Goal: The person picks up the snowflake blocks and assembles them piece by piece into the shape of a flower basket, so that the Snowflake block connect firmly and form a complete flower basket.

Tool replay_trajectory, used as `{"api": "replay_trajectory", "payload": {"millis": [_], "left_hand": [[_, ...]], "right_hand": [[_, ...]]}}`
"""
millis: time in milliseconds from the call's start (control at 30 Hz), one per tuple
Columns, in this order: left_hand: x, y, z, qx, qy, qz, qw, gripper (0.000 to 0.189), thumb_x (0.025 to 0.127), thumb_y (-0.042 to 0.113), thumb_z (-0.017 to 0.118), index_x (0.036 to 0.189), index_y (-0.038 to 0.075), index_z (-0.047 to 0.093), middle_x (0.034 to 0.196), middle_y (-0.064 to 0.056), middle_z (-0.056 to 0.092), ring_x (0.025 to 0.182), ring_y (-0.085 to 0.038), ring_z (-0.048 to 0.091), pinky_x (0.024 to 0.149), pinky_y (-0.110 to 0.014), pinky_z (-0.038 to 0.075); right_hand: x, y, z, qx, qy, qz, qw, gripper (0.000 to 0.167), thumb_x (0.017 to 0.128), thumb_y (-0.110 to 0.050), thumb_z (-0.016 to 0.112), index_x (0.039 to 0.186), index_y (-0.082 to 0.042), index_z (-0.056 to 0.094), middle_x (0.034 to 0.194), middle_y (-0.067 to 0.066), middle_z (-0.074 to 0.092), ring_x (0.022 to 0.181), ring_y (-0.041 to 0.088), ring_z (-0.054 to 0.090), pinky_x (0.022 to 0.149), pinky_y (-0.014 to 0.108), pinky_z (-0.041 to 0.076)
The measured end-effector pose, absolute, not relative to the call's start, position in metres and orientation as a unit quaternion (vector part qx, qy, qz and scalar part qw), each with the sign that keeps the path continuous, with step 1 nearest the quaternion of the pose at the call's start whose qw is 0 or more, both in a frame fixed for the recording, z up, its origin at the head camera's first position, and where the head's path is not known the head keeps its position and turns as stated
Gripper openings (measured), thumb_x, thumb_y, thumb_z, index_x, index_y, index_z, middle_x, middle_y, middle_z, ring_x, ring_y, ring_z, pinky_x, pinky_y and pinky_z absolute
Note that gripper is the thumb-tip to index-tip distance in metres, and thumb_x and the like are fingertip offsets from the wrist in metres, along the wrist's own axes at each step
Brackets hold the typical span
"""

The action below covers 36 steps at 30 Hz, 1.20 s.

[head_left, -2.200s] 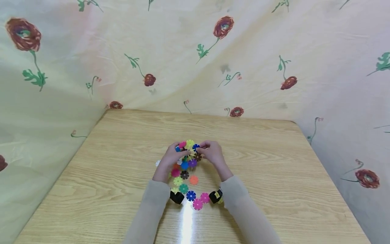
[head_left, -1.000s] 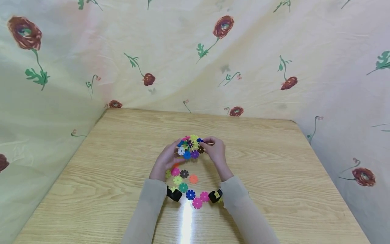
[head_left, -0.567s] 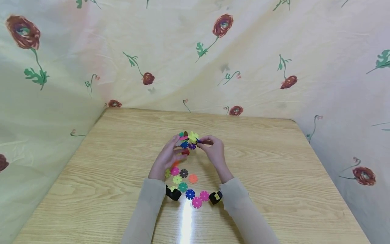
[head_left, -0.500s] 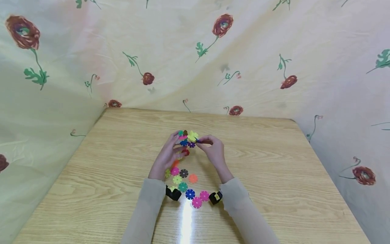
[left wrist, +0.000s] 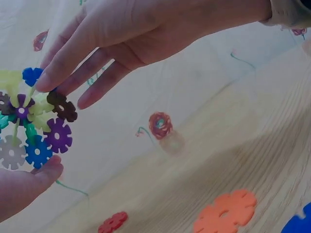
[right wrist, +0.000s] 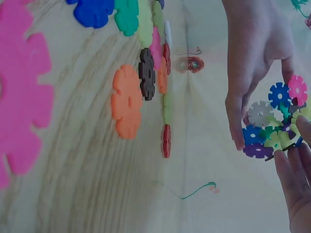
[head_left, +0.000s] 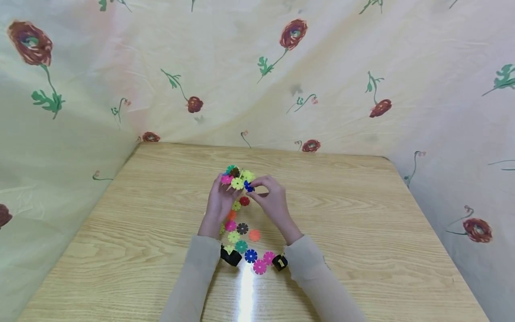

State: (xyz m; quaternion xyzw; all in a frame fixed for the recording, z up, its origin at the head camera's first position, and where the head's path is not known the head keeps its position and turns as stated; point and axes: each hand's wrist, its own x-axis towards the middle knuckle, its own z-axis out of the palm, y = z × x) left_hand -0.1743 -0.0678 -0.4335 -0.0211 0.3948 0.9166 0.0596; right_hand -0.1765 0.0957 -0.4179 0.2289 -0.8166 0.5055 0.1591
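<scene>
My left hand (head_left: 219, 200) holds a ball-like cluster (head_left: 237, 183) of interlocked plastic snowflake discs above the table; pink, yellow, green and brown discs face up. In the left wrist view a purple disc (left wrist: 60, 136), a light-blue disc (left wrist: 38, 152) and a whitish disc (left wrist: 11, 153) form its lower side. With thumb and fingers my right hand (head_left: 274, 199) pinches a dark-blue disc (head_left: 249, 186) at the cluster's right edge. From the right wrist, the left hand's thumb and fingers (right wrist: 236, 121) reach round the cluster.
Loose snowflake discs lie in a curve on the wooden table (head_left: 342, 214): red (head_left: 244, 201), black (head_left: 242, 228), orange (head_left: 255, 235), green (head_left: 241, 246), blue (head_left: 251, 256) and pink (head_left: 259, 267), among others. Black wrist straps (head_left: 231, 256) show beside the sleeves. A flowered cloth (head_left: 241, 67) hangs behind.
Both hands have shifted left and slightly away with the cluster, which has turned so other discs face up. Red and yellow discs formerly behind the left hand now show on the table.
</scene>
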Motion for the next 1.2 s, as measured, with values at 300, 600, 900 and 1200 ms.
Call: {"api": "replay_trajectory", "payload": {"millis": [300,600,900,1200], "left_hand": [[-0.174,-0.060,-0.432,-0.049,0.345,0.933,0.090,0.047,0.102,0.054,0.024,0.133,0.025,0.042,0.141,-0.002,0.038,0.118,-0.026,0.047,0.090,-0.037,0.050],[-0.177,-0.066,-0.436,-0.079,0.303,0.946,0.084,0.049,0.101,0.053,0.026,0.140,0.025,0.036,0.151,-0.007,0.029,0.131,-0.033,0.039,0.108,-0.051,0.041],[-0.181,-0.081,-0.434,-0.109,0.174,0.975,0.089,0.058,0.100,0.056,0.029,0.150,0.028,0.026,0.155,-0.005,0.027,0.145,-0.031,0.026,0.118,-0.060,0.022],[-0.181,-0.099,-0.435,-0.097,0.122,0.984,0.082,0.050,0.099,0.052,0.039,0.144,0.031,0.039,0.157,-0.006,0.032,0.142,-0.036,0.033,0.118,-0.062,0.017]], "right_hand": [[-0.175,0.096,-0.421,0.252,-0.807,0.505,0.172,0.020,0.077,-0.002,0.078,0.095,-0.002,0.070,0.100,0.011,0.067,0.093,0.024,0.067,0.066,0.018,0.058],[-0.177,0.098,-0.422,0.215,-0.800,0.542,0.142,0.020,0.081,-0.011,0.077,0.098,-0.004,0.070,0.098,0.012,0.070,0.094,0.026,0.068,0.064,0.021,0.058],[-0.190,0.101,-0.430,0.072,-0.818,0.571,-0.013,0.024,0.085,-0.011,0.074,0.104,0.001,0.068,0.102,0.016,0.069,0.093,0.024,0.067,0.068,0.027,0.060],[-0.209,0.089,-0.446,0.056,-0.869,0.476,-0.121,0.022,0.086,-0.008,0.072,0.105,0.000,0.069,0.098,0.015,0.068,0.080,0.018,0.064,0.061,0.025,0.057]]}}
